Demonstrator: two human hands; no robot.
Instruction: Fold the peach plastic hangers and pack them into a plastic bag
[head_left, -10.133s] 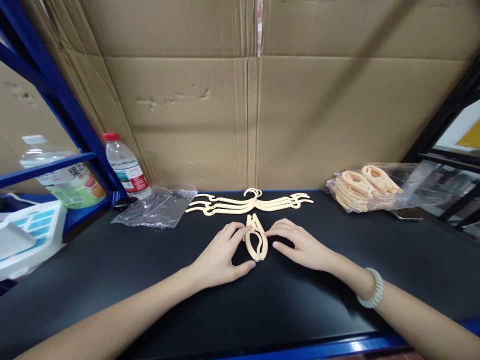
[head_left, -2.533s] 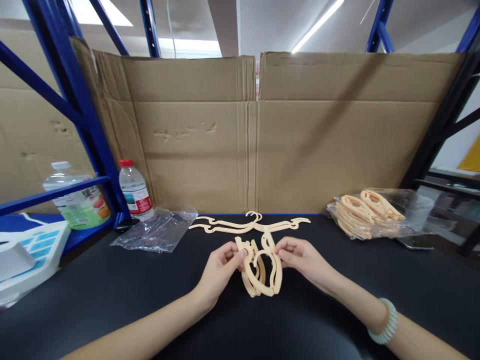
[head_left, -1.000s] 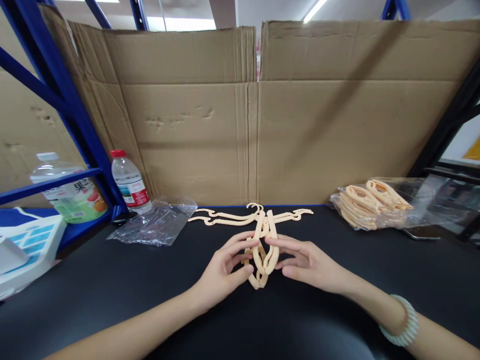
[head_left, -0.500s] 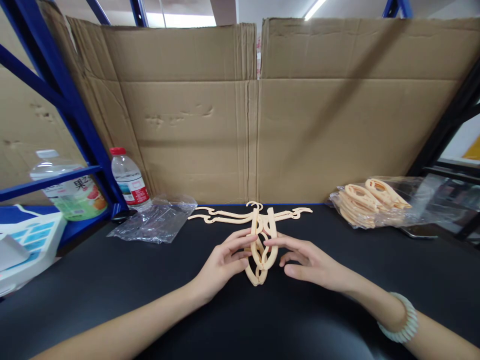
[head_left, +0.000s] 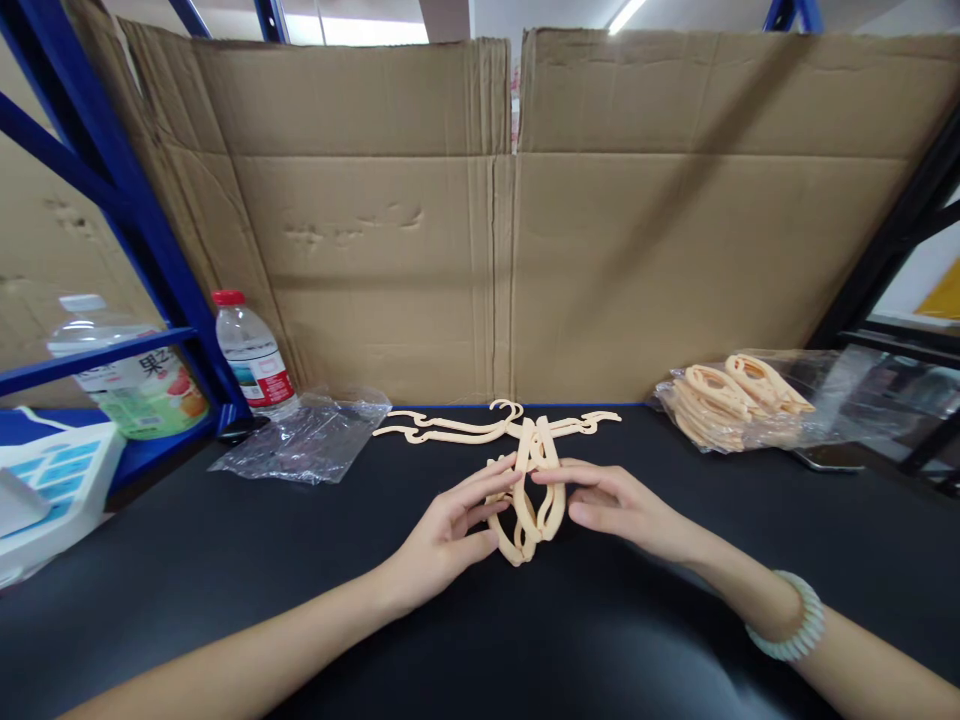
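Observation:
Both my hands hold a cream folding plastic hanger (head_left: 534,492) upright on the black table (head_left: 225,560), its arms folded down into loops. My left hand (head_left: 448,530) pinches its left side with thumb and fingertips. My right hand (head_left: 611,505), with a pale bead bracelet on the wrist, grips its right side. Just behind it lie unfolded cream hangers (head_left: 457,428) spread flat near the cardboard wall.
A clear bag of folded hangers (head_left: 731,400) sits at the back right. An empty plastic bag (head_left: 307,440) and a water bottle (head_left: 251,355) are at the back left by a blue rack post (head_left: 142,230). A white device (head_left: 52,485) lies far left. Cardboard (head_left: 510,250) walls the back.
The view has shifted slightly. The folded hanger stays upright between my hands, which have closed in a little on its sides.

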